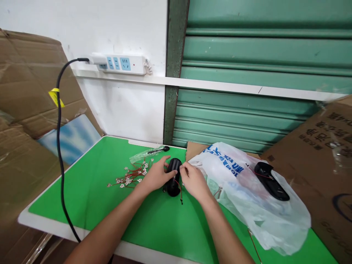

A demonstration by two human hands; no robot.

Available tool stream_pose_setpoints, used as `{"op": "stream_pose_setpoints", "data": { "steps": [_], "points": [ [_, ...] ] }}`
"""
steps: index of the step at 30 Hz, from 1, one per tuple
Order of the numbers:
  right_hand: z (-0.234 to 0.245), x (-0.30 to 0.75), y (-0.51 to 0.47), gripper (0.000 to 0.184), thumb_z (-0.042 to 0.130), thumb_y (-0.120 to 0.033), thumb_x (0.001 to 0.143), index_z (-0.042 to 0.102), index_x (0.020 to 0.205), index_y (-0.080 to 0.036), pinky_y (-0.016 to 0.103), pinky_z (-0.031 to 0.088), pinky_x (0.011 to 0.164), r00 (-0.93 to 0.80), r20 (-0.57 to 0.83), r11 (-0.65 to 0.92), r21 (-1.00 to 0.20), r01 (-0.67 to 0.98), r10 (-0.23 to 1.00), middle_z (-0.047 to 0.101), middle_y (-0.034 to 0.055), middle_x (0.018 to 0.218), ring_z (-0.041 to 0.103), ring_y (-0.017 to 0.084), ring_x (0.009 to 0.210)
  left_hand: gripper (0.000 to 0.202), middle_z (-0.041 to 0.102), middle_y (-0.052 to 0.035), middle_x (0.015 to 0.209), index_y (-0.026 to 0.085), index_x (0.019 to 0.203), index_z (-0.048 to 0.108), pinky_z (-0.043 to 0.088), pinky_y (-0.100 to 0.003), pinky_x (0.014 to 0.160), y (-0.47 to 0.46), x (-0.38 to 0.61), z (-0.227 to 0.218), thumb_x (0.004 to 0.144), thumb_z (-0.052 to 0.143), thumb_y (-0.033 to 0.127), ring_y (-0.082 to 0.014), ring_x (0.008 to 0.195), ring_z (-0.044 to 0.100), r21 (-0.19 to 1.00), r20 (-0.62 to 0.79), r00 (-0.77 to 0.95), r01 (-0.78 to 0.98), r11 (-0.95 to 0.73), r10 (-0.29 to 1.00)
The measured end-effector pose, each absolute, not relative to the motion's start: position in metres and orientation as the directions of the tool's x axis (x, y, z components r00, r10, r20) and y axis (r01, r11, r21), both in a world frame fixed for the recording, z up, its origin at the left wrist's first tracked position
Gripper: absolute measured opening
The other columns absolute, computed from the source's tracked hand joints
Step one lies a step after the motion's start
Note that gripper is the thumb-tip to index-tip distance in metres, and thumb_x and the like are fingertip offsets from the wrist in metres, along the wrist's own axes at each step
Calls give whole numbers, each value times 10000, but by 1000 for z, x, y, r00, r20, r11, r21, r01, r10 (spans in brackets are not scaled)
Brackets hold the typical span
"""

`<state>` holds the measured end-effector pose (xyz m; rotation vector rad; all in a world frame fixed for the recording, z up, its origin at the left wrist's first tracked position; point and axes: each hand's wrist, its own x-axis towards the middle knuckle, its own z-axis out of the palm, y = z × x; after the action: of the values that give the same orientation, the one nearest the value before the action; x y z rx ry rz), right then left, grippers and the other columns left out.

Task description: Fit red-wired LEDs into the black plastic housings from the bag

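At mid-table [90, 198], on the green top: black housing [174, 176] lies lengthwise, pointing away from me, between both hands. Left hand [156, 176] cups its left flank, fingers [168, 172] curled against the shell, steadying rather than lifting. Right hand [194, 180] is at the upper right edge, thumb and forefinger pinched on what looks like the thin red wire [180, 187]; the contact is too small to confirm. That wire trails down the housing and ends loose on the table just below it. Judgement: keep the left grip firm and low so the shell cannot roll; pull the wire gently along its own line, not sideways, since the lead looks fine and a kink or a torn joint is the likely fault. Leave slack at the free end. Left of my left hand, touching nothing I hold: a heap of red leads with metal tabs [130, 176]. Right: white bag [247, 194] with a second black housing [271, 180] on it.
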<state>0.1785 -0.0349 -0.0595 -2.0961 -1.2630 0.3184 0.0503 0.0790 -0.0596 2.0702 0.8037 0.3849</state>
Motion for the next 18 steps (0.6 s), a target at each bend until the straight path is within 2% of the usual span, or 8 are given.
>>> {"op": "stream_pose_setpoints", "data": {
  "steps": [3, 7, 10, 13, 15, 18],
  "points": [
    [-61, 181, -37, 289, 473, -336, 959, 626, 762, -188, 262, 339, 608, 520, 237, -210, -720, 661, 821, 641, 27, 683, 551, 159, 623, 550, 679, -104, 1106, 114, 1303, 581, 531, -310, 757, 81, 51, -59, 844, 636, 413, -196, 853, 659, 910, 33, 806, 221, -352, 592],
    [-58, 183, -38, 272, 575, -381, 892, 739, 786, -193, 285, 446, 646, 620, 376, -64, -820, 568, 688, 721, 57, 748, 626, 187, 660, 629, 673, -103, 1177, 123, 1378, 529, 534, -294, 816, 80, 53, -52, 848, 650, 439, -191, 937, 658, 991, -21, 778, 100, -92, 628],
    [-57, 181, -35, 242, 657, -397, 815, 758, 783, -180, 298, 523, 666, 686, 336, 48, -914, 402, 645, 739, 66, 763, 674, 201, 675, 650, 670, -91, 1244, 152, 1402, 526, 510, -261, 842, 78, 54, -46, 825, 675, 412, -192, 1038, 643, 989, -140, 730, 68, 133, 669],
    [-58, 177, -33, 261, 682, -416, 781, 758, 797, -167, 313, 563, 692, 666, 276, 108, -953, 283, 693, 744, 79, 782, 702, 212, 702, 690, 684, -80, 1228, 178, 1408, 531, 501, -239, 763, 77, 54, -40, 782, 712, 405, -181, 983, 653, 949, -259, 722, 66, 308, 642],
    [-58, 176, -33, 275, 668, -412, 792, 763, 850, -161, 322, 570, 707, 630, 262, 113, -957, 267, 731, 746, 85, 797, 708, 212, 714, 694, 689, -79, 1217, 177, 1391, 547, 497, -233, 754, 76, 54, -37, 761, 729, 402, -181, 989, 652, 937, -273, 727, 53, 344, 630],
    [-58, 176, -34, 286, 617, -384, 842, 765, 927, -154, 321, 558, 714, 591, 327, 104, -920, 379, 737, 745, 90, 838, 696, 201, 732, 669, 678, -73, 1253, 178, 1371, 567, 494, -231, 768, 77, 54, -36, 754, 725, 383, -192, 1055, 642, 945, -264, 712, 55, 323, 651]
  ]
}}
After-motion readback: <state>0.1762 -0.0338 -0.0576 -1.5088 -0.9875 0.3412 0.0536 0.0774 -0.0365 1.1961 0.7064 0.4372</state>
